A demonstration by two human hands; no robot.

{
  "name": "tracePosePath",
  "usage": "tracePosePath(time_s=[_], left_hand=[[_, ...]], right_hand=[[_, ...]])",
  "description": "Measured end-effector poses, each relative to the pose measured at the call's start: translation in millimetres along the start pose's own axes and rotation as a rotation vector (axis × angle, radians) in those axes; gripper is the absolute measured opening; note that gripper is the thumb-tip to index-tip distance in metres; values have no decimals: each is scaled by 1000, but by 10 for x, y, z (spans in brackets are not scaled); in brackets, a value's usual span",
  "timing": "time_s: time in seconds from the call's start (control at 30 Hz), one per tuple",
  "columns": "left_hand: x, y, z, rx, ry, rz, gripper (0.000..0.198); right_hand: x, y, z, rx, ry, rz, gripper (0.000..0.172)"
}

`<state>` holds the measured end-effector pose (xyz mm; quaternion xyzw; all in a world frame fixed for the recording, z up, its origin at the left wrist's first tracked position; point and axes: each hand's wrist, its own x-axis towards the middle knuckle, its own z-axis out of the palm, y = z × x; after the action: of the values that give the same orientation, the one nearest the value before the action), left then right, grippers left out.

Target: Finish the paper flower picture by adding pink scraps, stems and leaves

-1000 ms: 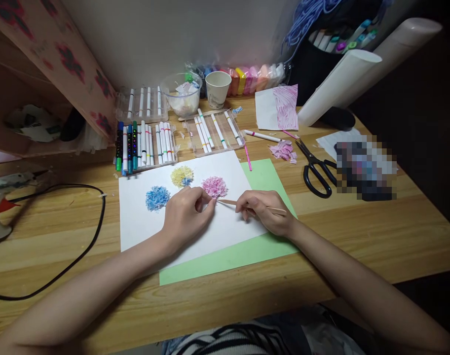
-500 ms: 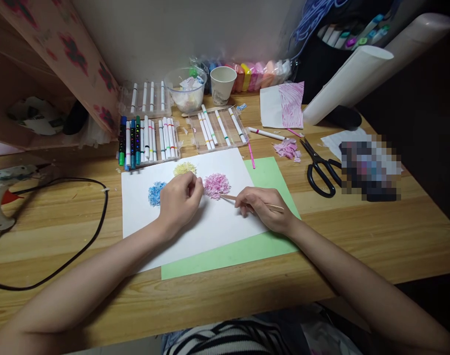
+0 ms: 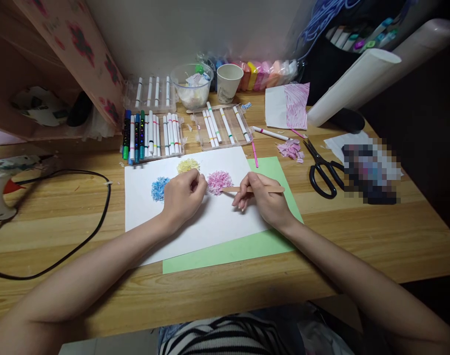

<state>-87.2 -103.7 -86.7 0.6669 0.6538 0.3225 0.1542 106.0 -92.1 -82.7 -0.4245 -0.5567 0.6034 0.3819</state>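
Note:
My right hand (image 3: 266, 199) grips a flat wooden craft stick (image 3: 275, 189). The stick's left tip touches the lower edge of a pink cluster of crumpled paper bits (image 3: 219, 183). Between that and a blue cluster (image 3: 159, 189), my left hand (image 3: 184, 197) rests with its fingers curled closed; whatever may be inside the fingers is hidden. A yellow cluster (image 3: 188, 165) shows just above its knuckles. All three clusters sit on a white sheet of paper (image 3: 210, 229), which overlaps a green sheet (image 3: 228, 252).
Black scissors (image 3: 323, 172), pink paper scraps (image 3: 291, 150) and a half-pink sheet (image 3: 297, 106) lie at right. Marker trays (image 3: 217, 143), a plastic bowl (image 3: 192, 96) and a paper cup (image 3: 230, 84) line the back. At left are a glue gun (image 3: 3, 190) and its cord (image 3: 102, 222).
My right hand has shifted its hold, its fingers loosening a little and the craft stick lying flatter. My left hand keeps its place on the paper. The whole view has shifted slightly.

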Motion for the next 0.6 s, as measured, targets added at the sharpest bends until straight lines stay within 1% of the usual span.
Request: tracePosePath(time_s=[0.1,0.23,0.33,0.4,0.5,0.6], left_hand=[[-1,0,2,10,-11,-10,32],[0,5,1,16,-25,-20,31],[0,9,-5,9,-32,-25,31],[-2,13,-9,4,-38,-30,30],[-5,23,-13,-3,-52,-40,28],[-6,35,-14,-5,-64,-49,28]], right_hand=[[61,-140,103,-157,2,-36,45],[185,-357,257,-481,-70,-149,48],[259,-464,320,-609,-105,-200,50],[268,-497,310,-600,-119,-164,51],[223,-497,234,-491,-79,-98,53],[155,-466,156,-409,-35,-103,51]])
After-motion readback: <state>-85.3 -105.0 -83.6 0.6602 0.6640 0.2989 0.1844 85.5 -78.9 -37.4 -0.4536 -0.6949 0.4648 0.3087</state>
